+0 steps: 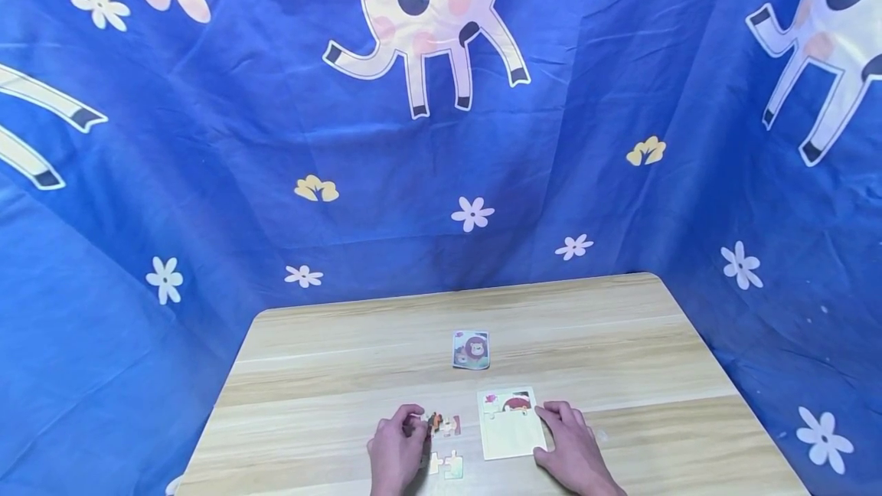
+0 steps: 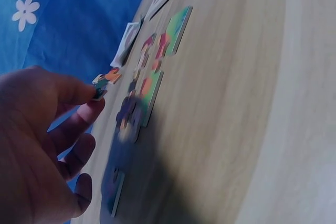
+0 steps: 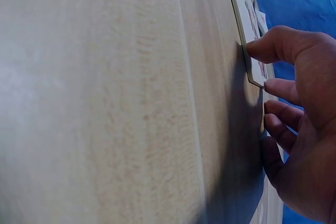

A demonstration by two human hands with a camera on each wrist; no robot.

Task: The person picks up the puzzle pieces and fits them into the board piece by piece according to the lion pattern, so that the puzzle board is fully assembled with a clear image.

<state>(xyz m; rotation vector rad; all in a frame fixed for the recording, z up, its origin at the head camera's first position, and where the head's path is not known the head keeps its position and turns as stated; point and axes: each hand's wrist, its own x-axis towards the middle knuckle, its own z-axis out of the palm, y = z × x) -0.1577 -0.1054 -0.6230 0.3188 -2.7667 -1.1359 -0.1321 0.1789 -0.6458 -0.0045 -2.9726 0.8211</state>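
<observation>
Flowered blue curtain (image 1: 427, 167) behind wood-grained table (image 1: 331, 373)

The head view is bright, and the board (image 1: 513, 438) looks washed out. Wrist views are dimmer. Dark shadows lie by the left hand (image 2: 37, 145) and right hand (image 3: 317, 108). The counter (image 1: 331, 373) has pale glare. Some pieces (image 2: 126, 109) look blurry.

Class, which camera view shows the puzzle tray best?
The head view: it shows the puzzle tray nearly whole from above, with the right hand at its edge. The right wrist view shows a slanted part; the left wrist view, only a cropped corner.
</observation>
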